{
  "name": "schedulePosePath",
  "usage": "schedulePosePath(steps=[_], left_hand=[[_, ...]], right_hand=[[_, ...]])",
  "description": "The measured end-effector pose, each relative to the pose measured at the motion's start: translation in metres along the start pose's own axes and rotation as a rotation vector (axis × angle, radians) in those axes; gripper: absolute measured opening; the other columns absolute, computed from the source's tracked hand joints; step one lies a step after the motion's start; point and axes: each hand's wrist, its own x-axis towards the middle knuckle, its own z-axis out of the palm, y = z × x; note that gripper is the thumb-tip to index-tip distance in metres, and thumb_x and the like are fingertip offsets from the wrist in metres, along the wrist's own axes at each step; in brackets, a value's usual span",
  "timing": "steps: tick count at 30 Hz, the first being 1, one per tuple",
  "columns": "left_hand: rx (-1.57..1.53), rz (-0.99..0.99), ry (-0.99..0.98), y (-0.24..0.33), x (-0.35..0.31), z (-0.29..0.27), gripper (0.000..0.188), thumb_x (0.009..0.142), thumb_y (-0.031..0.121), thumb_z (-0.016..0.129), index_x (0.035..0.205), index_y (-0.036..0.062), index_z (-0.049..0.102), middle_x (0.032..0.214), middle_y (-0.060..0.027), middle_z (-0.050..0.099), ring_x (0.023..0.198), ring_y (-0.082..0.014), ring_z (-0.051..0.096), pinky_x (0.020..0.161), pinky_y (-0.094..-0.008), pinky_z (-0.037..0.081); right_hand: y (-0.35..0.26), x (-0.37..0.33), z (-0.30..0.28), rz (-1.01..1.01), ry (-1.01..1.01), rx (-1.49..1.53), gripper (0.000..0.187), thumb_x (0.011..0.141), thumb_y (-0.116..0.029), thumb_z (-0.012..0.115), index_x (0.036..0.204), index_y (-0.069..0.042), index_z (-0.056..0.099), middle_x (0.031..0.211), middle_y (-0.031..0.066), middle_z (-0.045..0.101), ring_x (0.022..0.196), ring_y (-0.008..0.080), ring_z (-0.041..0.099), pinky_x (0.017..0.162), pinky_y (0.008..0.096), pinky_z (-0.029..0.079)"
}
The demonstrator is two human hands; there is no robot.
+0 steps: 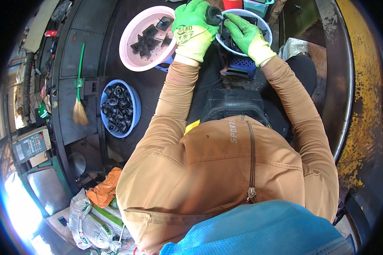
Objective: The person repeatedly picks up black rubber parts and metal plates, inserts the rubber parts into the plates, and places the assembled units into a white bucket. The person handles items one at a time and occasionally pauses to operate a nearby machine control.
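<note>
My left hand (193, 27), in a green-coated glove with a yellow cuff, grips a black round-ended part (213, 15) at the far edge of the view. Close to that part are the fingertips of my right hand (245, 35), gloved alike. They look pinched, but what is between them is too small to tell. Beneath my right hand stands a pale blue-rimmed basin (265, 29) with dark pieces in it. A pink basin (127, 55) left of my left hand has several black angular, flared parts (145, 41) in it.
A blue basin (136, 106) full of black moulded parts is on the floor at left. A purple plastic stool (239, 70) supports the pale basin. A broom (80, 85) leans against dark cabinets. Sacks (93, 225) lie lower left; a worn yellow metal panel (361, 85) borders the right.
</note>
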Motion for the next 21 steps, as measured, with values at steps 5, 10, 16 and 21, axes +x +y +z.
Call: schedulePosePath(steps=[5,10,16,21], left_hand=[[0.064,0.036,0.076,-0.002,-0.001,0.015,0.035,0.066,0.017,0.070,0.099,0.0064,0.064,0.110,-0.0135,0.063,0.097,-0.0362,0.057,0.086,-0.0431,0.046],[0.098,0.083,0.084,-0.007,-0.004,0.027,0.036,0.067,0.010,0.065,0.103,0.0059,0.064,0.112,-0.0138,0.063,0.098,-0.0370,0.057,0.086,-0.0439,0.046],[0.092,0.104,0.092,-0.009,-0.012,0.040,0.040,0.067,0.006,0.061,0.106,0.0043,0.064,0.115,-0.0145,0.063,0.099,-0.0391,0.056,0.086,-0.0465,0.046],[0.133,0.156,0.104,-0.020,-0.016,0.058,0.035,0.071,0.013,0.066,0.105,0.0054,0.065,0.108,-0.0120,0.066,0.094,-0.0339,0.060,0.083,-0.0419,0.049]], right_hand=[[0.000,-0.003,0.008,0.116,0.009,0.065,0.036,0.095,-0.025,0.057,0.124,-0.005,0.060,0.114,0.0135,0.067,0.104,0.0188,0.063,0.091,0.0301,0.047],[-0.013,-0.004,0.013,0.355,-0.026,0.279,0.037,0.096,-0.028,0.054,0.125,-0.005,0.059,0.094,0.0048,0.067,0.080,0.0136,0.060,0.072,0.0260,0.048],[-0.046,-0.016,0.000,0.711,-0.195,0.664,0.036,0.097,-0.036,0.049,0.113,-0.006,0.059,0.085,0.0021,0.061,0.074,0.0146,0.056,0.067,0.0318,0.048],[-0.061,-0.014,-0.008,0.820,-0.246,1.118,0.025,0.100,-0.034,0.046,0.098,-0.011,0.055,0.065,-0.0081,0.037,0.048,0.0043,0.029,0.044,0.0210,0.025]])
